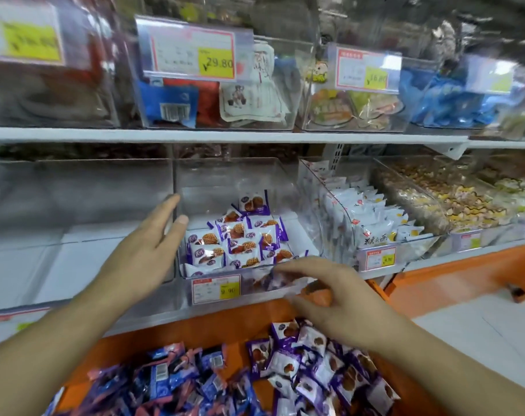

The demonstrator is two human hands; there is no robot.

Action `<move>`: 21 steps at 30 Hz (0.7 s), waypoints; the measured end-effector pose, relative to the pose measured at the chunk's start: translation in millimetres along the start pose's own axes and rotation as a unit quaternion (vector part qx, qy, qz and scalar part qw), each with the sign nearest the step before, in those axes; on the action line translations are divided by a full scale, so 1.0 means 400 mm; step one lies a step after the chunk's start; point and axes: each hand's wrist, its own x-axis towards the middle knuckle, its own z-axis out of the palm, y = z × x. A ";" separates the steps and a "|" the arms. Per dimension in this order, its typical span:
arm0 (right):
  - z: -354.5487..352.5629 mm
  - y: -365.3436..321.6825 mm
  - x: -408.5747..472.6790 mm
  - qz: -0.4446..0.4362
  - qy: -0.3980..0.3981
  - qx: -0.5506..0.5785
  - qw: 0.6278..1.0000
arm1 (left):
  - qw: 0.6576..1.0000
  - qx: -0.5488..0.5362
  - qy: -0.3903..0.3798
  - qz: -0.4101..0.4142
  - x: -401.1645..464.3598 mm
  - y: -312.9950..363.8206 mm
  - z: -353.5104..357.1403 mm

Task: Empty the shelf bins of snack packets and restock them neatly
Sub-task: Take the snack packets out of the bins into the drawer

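Observation:
A clear middle bin (234,172) on the lower shelf holds purple-and-white snack packets (240,241), laid in rows at its front left. My left hand (147,244) is open with straight fingers, its tips at the bin's left wall. My right hand (336,298) is at the bin's front right corner and pinches a blurred purple packet (277,280) between fingers and thumb. Below, on the orange ledge (201,328), lies a loose pile of the same purple packets (315,361), with a pile of blue-and-pink packets (165,382) to its left.
Left of the middle bin stands a clear bin (105,190) with nothing visible inside. To the right are a bin of white packets (369,211) and bins of mixed sweets (435,202). The upper shelf (225,135) carries more filled bins with price tags.

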 end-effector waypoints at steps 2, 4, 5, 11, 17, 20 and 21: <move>-0.015 -0.065 0.063 -0.020 0.038 0.047 0.998 | 1.000 -0.003 0.001 0.001 -0.002 0.002 -0.001; -0.017 -0.105 0.145 -0.035 0.060 0.057 0.996 | 1.000 -0.009 -0.002 0.002 -0.002 0.001 -0.003; -0.010 -0.111 0.192 -0.043 0.064 0.032 0.997 | 1.000 -0.011 -0.004 0.003 -0.003 0.001 -0.004; 0.108 -0.055 0.466 0.062 -0.078 -0.067 0.993 | 1.000 -0.011 -0.005 0.002 0.003 -0.003 -0.004; 0.175 -0.054 0.575 0.076 -0.222 -0.086 0.968 | 1.000 -0.007 -0.006 0.007 0.014 -0.016 0.000; 0.201 -0.038 0.593 0.050 -0.216 -0.085 0.971 | 1.000 -0.006 -0.004 0.005 0.014 -0.019 0.003; 0.202 -0.031 0.594 0.044 -0.210 -0.072 0.974 | 1.000 -0.005 -0.003 0.003 0.013 -0.018 0.003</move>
